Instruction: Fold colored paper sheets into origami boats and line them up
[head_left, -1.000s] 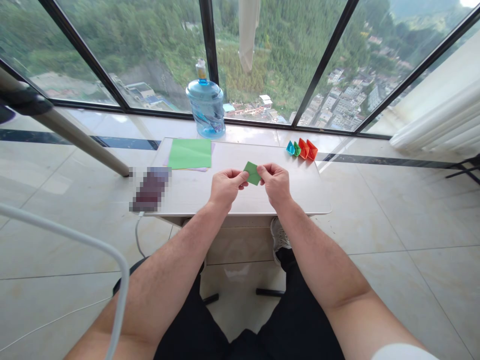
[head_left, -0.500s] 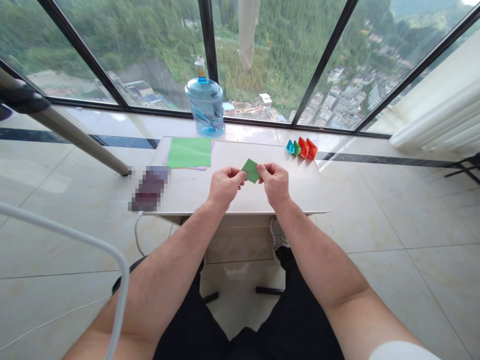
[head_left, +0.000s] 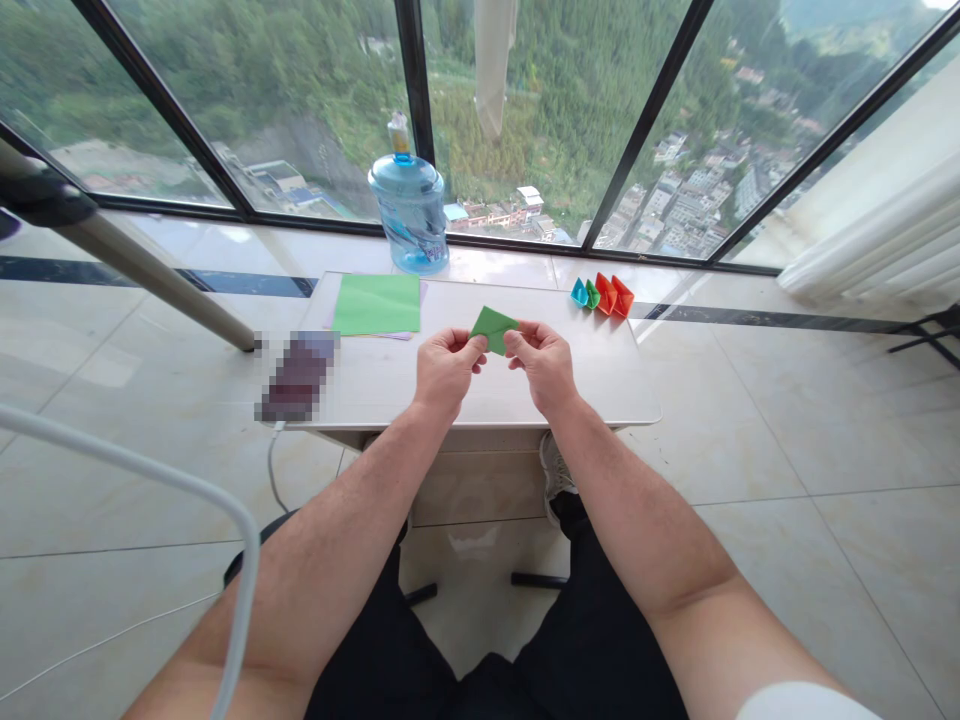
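A small folded piece of green paper (head_left: 493,327) is held just above the white table (head_left: 390,385) between both hands. My left hand (head_left: 444,366) pinches its left corner with thumb and fingers closed. My right hand (head_left: 541,362) pinches its right side, fingers curled. A stack of flat coloured sheets with a green sheet (head_left: 377,304) on top lies at the table's far left. Several small folded paper boats (head_left: 602,295), blue, green and red-orange, stand in a row at the table's far right corner.
A blurred dark object (head_left: 295,376) lies on the table's left edge with a cable hanging down. A blue water jug (head_left: 409,212) stands on the sill behind the table. A white tube (head_left: 187,510) curves at the lower left. Tiled floor surrounds the table.
The green paper has turned and shifted slightly left and up between my fingers; both hands moved a little with it.
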